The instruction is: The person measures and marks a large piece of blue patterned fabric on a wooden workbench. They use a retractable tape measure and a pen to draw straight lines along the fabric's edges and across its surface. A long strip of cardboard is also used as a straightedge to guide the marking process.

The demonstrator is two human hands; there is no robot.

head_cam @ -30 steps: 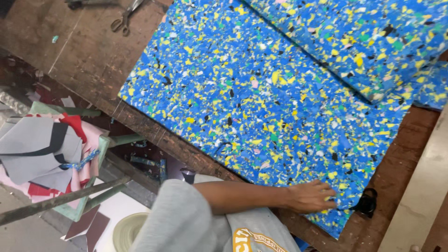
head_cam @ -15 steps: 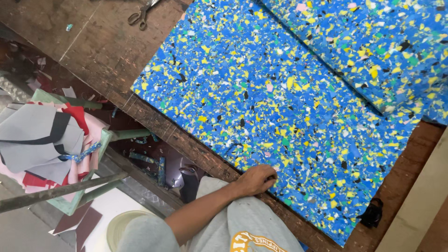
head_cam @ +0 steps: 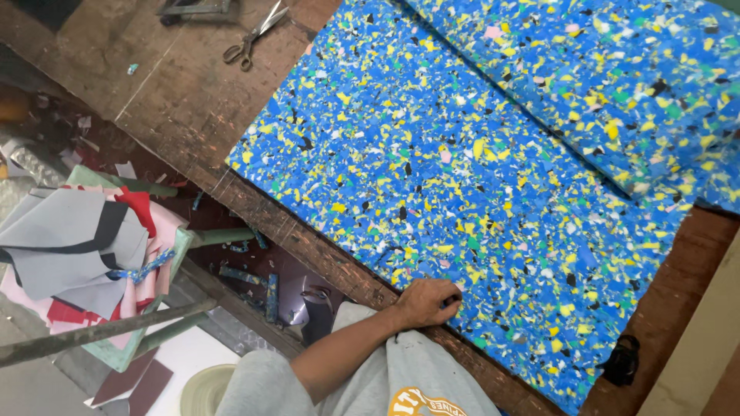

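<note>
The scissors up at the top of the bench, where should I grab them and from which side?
Take the scissors by the two finger loops, which point toward the lower left, away from the speckled foam sheet. They lie flat on the wooden bench with bare wood around the loops, so come from above on that side; the blades point up and right toward a dark object.

A grey short-sleeved shirt [head_cam: 420, 377] — yellow-and-orange print on its front — leaves the forearm [head_cam: 347, 347] bare.
</note>
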